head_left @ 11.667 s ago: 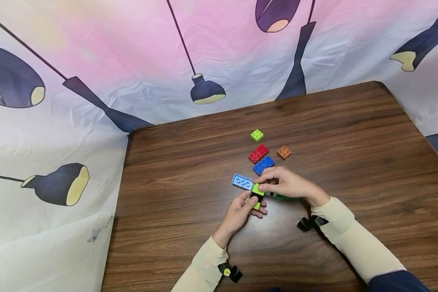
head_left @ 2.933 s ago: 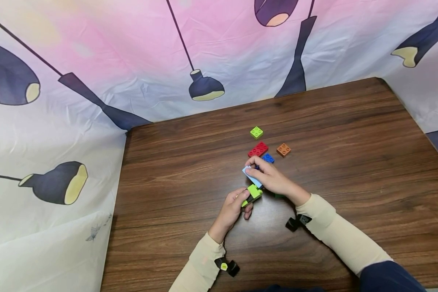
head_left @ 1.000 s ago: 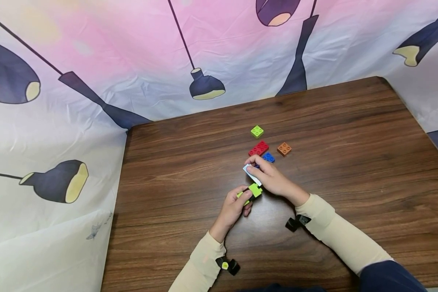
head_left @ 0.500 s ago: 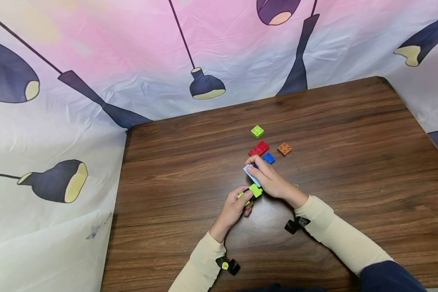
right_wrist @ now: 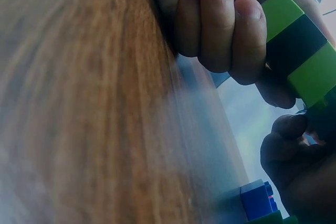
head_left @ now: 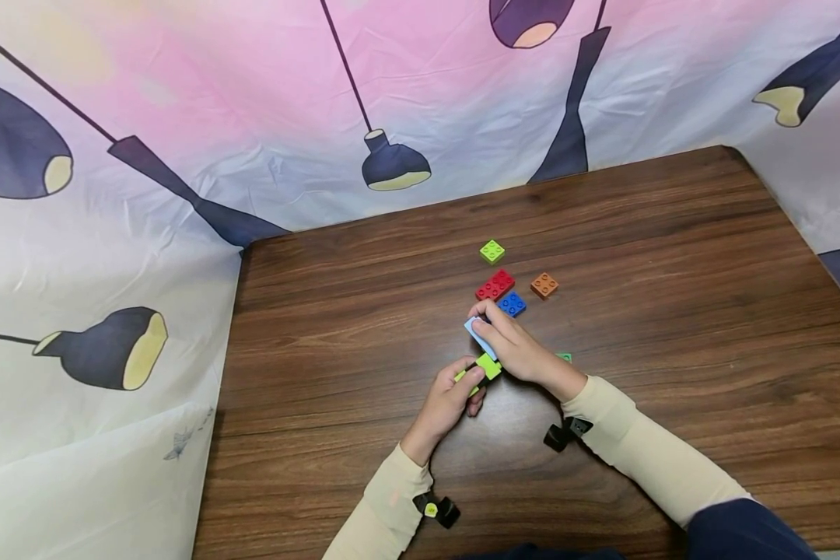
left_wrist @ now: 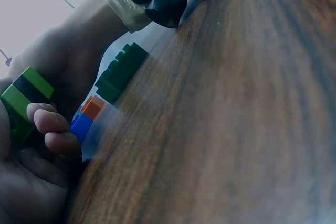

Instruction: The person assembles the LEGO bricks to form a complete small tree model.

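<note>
My left hand [head_left: 448,395] grips a stack of toy building bricks [head_left: 488,365], lime green with a black brick between the green ones. Thumb on top, fingers curled beneath, it holds the stack just above the table. The banded stack [right_wrist: 296,45] also shows in the right wrist view. In my right hand [head_left: 523,346] is a light blue brick [head_left: 477,333], pinched with its smooth face towards the head camera. That brick is close against the stack's upper end; whether they are joined cannot be told. My right hand partly covers a blue brick [head_left: 513,303].
Beyond the hands on the brown table [head_left: 336,373] lie a red brick [head_left: 495,285], an orange brick [head_left: 544,285] and a lime brick [head_left: 492,251]. A dark green brick [left_wrist: 122,72] lies by the right wrist, mostly hidden in the head view. A printed cloth hangs behind.
The light blue brick, earlier studs-down on the table, is now in my right hand, which had been on the stack. In the last second that hand shifts slightly, uncovering some green brick.
</note>
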Action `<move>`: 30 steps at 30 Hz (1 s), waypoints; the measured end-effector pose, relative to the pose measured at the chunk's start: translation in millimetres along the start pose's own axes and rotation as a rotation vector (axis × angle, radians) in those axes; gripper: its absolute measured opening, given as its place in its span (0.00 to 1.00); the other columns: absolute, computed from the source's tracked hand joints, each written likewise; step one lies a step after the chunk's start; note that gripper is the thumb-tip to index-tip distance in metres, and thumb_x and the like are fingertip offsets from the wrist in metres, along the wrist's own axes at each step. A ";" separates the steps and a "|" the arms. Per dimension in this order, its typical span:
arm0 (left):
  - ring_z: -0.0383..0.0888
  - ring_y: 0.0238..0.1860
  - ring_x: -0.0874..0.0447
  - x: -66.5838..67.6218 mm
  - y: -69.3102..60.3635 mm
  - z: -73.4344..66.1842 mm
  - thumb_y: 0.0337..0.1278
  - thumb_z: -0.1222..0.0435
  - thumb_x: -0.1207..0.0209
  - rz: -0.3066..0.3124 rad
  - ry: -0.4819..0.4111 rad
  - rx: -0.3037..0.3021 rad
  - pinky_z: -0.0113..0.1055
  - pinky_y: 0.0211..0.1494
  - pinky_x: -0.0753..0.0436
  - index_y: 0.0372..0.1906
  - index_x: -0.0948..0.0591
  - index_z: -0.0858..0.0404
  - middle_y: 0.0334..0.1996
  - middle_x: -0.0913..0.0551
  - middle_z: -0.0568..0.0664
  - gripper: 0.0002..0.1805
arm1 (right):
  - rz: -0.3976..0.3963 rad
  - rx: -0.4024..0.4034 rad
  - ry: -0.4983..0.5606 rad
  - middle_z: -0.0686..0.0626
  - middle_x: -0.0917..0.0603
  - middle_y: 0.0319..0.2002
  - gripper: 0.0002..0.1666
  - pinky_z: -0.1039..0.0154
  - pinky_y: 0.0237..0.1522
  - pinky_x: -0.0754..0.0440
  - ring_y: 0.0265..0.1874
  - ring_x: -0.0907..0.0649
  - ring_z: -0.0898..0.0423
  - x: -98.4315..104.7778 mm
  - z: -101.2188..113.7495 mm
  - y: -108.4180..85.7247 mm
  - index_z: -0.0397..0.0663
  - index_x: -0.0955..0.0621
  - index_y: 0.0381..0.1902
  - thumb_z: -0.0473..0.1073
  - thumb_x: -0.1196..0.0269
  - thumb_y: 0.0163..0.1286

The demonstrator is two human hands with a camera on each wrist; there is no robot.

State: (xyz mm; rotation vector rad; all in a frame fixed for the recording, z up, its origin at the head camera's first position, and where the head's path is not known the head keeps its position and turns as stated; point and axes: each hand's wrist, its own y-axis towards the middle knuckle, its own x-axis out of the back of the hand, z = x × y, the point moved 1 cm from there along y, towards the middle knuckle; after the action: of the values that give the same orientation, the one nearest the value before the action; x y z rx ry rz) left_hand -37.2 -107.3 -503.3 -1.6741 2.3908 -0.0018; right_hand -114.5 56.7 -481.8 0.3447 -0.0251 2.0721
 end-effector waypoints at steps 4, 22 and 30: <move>0.38 0.18 0.33 0.3 0.0 -0.4 0.80 0.61 0.49 0.004 0.010 -0.002 0.27 0.23 0.27 0.46 0.25 0.76 0.19 0.30 0.47 0.17 | 0.009 -0.008 0.002 0.45 0.25 0.41 0.11 0.58 0.41 0.29 0.38 0.26 0.50 -0.5 0.4 0.2 0.43 0.28 0.55 0.41 0.54 0.86; 0.37 0.17 0.32 1.6 0.7 -2.2 0.83 0.57 0.50 0.052 0.057 -0.028 0.28 0.24 0.27 0.43 0.26 0.75 0.19 0.30 0.46 0.21 | 0.016 -0.067 0.022 0.47 0.28 0.38 0.10 0.58 0.42 0.31 0.37 0.28 0.50 -3.6 0.5 -0.7 0.47 0.29 0.54 0.45 0.56 0.87; 0.37 0.21 0.23 0.6 -2.5 -0.9 0.84 0.56 0.50 0.101 0.078 -0.051 0.28 0.26 0.20 0.48 0.25 0.78 0.23 0.22 0.53 0.23 | 0.090 -0.005 -0.038 0.47 0.25 0.40 0.10 0.58 0.43 0.29 0.38 0.26 0.52 1.2 3.2 -2.2 0.45 0.28 0.54 0.42 0.54 0.87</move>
State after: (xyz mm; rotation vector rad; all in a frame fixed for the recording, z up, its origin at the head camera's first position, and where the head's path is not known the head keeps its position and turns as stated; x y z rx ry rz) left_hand -35.3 -108.9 -502.3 -1.6013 2.5513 0.0101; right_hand -112.4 58.3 -478.8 0.3857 -0.0696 2.1536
